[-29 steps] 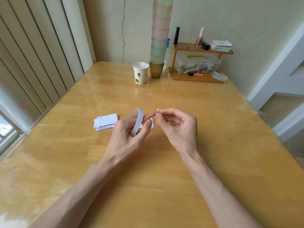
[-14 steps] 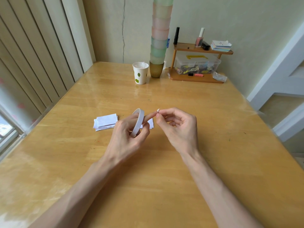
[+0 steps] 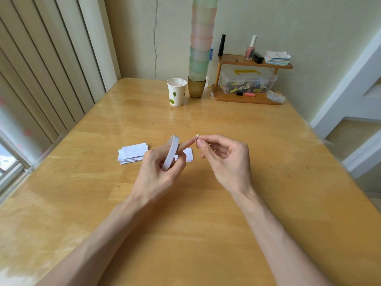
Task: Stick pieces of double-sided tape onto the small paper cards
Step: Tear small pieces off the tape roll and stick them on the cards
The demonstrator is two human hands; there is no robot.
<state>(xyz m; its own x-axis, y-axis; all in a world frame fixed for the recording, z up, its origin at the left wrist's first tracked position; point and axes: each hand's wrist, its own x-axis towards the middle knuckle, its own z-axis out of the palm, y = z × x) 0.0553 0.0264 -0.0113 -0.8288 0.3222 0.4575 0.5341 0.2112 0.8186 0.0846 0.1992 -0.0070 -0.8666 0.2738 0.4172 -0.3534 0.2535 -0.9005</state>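
Note:
My left hand point(image 3: 158, 172) grips a white roll of double-sided tape point(image 3: 171, 152) above the middle of the wooden table point(image 3: 185, 234), its index finger through the ring and pointing right. My right hand point(image 3: 224, 159) pinches a small white tape piece point(image 3: 197, 136) between thumb and index finger, right at the left index fingertip. A stack of small white paper cards point(image 3: 133, 152) lies on the table to the left of the hands. Another white card point(image 3: 188, 154) lies behind my left hand, partly hidden.
At the table's far side stand a white paper cup with green leaves point(image 3: 176, 91), a tall stack of pastel cups point(image 3: 201, 46) and a wooden shelf point(image 3: 247, 79) with a clear box, bottles and notes. Vertical blinds point(image 3: 51, 69) line the left edge.
Almost nothing has moved. Both hands stay in place, my right fingers still pinching the tape piece at the left index fingertip.

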